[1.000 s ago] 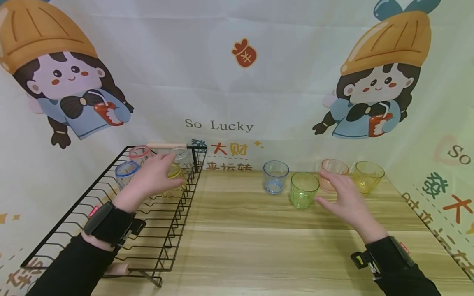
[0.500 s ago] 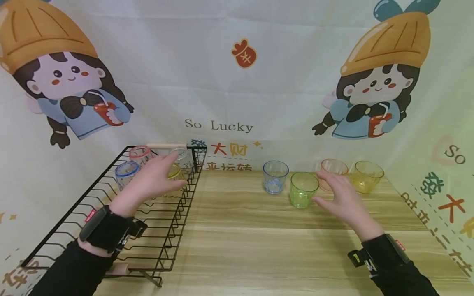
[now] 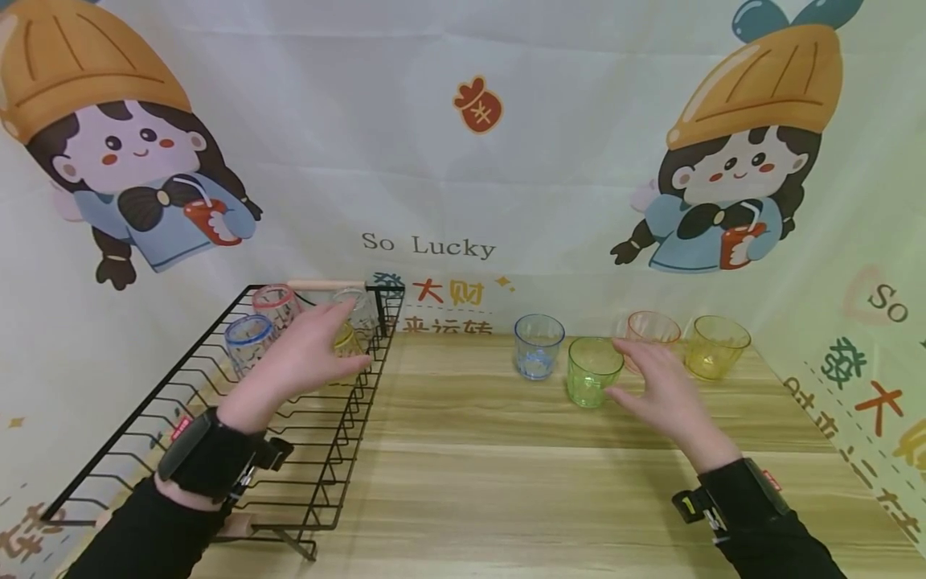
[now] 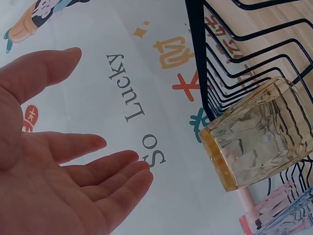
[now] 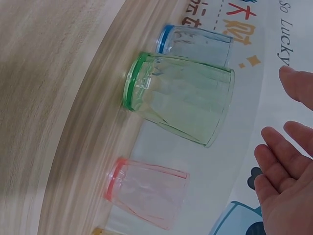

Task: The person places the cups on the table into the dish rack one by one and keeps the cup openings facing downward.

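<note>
Two dark sleeves reach in from the near side, a black band at each wrist. Left stands a wire rack; the wooden table spreads to its right. The right hand, thumb and fingers spread, is just beside the green glass but apart from it; that glass stands upright on the table. The left hand, also spread, hovers over the rack, near the upside-down yellow rack glass. To its left sits a blue rack glass; farther back are a red rack glass and a clear rack glass. Beyond the green glass stand a blue glass, left, and a yellow glass and red glass, right. Farthest hangs a printed cloth.
</note>
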Action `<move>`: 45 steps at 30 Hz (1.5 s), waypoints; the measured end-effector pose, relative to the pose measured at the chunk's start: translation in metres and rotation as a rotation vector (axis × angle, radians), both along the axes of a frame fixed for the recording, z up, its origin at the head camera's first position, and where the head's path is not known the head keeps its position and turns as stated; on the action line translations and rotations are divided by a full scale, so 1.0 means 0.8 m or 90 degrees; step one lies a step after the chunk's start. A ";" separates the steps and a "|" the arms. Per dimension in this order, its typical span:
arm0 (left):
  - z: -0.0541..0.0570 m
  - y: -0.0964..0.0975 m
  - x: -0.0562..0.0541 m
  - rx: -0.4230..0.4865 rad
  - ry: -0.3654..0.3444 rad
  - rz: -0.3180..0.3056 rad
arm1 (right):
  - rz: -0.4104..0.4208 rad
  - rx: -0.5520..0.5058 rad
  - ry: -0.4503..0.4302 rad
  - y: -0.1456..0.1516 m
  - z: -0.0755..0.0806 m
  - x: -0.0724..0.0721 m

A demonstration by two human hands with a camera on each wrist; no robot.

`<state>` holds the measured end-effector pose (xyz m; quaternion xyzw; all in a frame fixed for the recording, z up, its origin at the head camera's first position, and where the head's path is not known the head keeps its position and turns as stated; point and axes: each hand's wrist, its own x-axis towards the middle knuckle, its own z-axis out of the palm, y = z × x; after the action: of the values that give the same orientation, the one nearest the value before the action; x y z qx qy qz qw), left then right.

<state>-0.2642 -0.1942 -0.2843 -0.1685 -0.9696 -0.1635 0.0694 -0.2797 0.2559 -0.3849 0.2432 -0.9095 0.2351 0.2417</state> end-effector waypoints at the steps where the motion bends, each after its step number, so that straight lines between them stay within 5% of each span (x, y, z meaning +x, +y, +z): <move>1: 0.000 0.000 0.000 0.001 0.002 0.000 | 0.000 0.001 -0.001 -0.001 -0.001 -0.001; 45: -0.002 0.040 0.040 0.027 0.074 -0.065 | -0.031 0.065 -0.016 -0.026 -0.027 -0.024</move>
<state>-0.2321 -0.1620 -0.2858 -0.2253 -0.9504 -0.1774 0.1205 -0.2988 0.2349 -0.4067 0.2301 -0.9288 0.1856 0.2235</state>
